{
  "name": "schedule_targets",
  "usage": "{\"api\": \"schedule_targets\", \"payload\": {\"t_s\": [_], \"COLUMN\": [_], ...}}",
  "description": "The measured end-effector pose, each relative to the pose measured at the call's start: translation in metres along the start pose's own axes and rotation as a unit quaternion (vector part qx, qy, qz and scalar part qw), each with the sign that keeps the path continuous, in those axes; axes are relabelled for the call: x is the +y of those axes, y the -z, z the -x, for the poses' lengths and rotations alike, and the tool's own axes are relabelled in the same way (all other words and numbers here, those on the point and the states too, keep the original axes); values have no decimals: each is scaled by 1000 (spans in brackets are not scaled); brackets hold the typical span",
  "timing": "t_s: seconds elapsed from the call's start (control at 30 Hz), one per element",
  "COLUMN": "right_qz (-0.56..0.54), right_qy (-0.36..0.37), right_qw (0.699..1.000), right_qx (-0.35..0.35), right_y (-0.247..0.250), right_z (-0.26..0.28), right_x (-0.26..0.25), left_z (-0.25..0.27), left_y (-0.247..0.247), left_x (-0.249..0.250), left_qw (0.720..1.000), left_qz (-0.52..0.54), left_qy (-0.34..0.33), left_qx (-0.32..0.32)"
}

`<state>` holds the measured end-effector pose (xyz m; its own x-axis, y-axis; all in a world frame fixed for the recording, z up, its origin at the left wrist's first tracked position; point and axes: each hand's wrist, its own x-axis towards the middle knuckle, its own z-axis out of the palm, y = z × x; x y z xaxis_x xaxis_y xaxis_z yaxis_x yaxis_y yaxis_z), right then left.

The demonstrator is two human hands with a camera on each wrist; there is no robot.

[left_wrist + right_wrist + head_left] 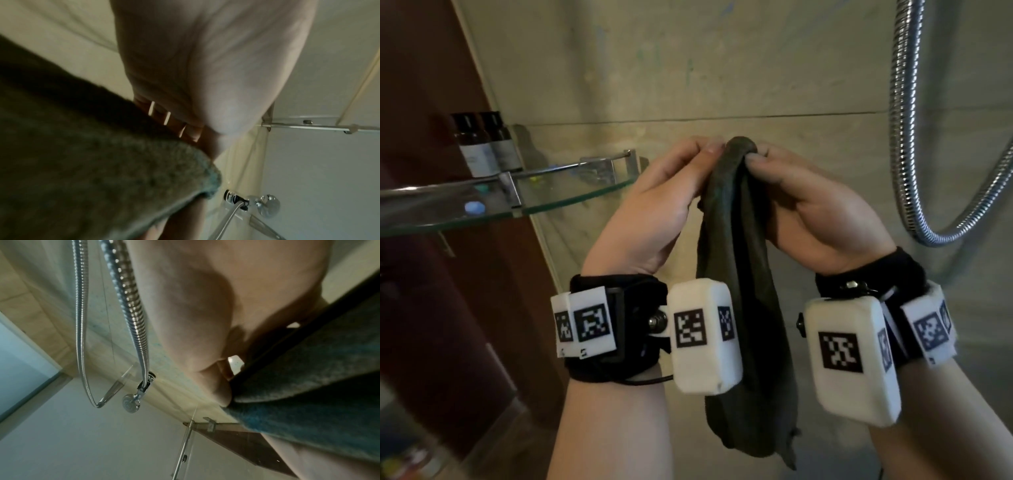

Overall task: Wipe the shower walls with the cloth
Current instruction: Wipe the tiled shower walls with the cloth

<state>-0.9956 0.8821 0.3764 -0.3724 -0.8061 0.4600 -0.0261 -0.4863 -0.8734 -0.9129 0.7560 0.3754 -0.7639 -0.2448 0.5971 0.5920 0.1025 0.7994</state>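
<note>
A dark grey-green cloth (739, 274) hangs down in a long fold between my two hands in the head view. My left hand (671, 192) pinches its top from the left, and my right hand (791, 192) pinches it from the right, fingertips almost meeting. Both hands are raised in front of the beige tiled shower wall (688, 68), apart from it. The left wrist view shows the cloth (92, 162) under my palm (205, 65). In the right wrist view the cloth (308, 386) lies against my thumb.
A glass corner shelf (551, 202) with a chrome rail juts out at the left, holding two small dark bottles (482, 144). A chrome shower hose (904, 120) loops down at the right. The shower head (130, 402) hangs on its bracket above. A brown door panel (431, 240) is at the left.
</note>
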Motion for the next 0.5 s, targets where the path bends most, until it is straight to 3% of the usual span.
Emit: {"api": "schedule_targets", "payload": {"t_s": [0.17, 0.23, 0.4, 0.5], "right_qz": [62, 88, 123, 105], "right_qy": [-12, -20, -45, -18], "right_qw": [998, 996, 991, 994], "right_qx": [7, 13, -6, 27], "right_y": [6, 12, 22, 27], "right_z": [4, 5, 6, 3], "right_x": [2, 5, 16, 11], "left_z": [13, 15, 15, 15], "left_y": [7, 10, 9, 11], "left_x": [5, 6, 5, 5], "left_qw": [997, 994, 985, 981], "left_qz": [71, 88, 57, 13], "left_qy": [35, 45, 89, 127], "left_qx": [14, 55, 134, 150]}}
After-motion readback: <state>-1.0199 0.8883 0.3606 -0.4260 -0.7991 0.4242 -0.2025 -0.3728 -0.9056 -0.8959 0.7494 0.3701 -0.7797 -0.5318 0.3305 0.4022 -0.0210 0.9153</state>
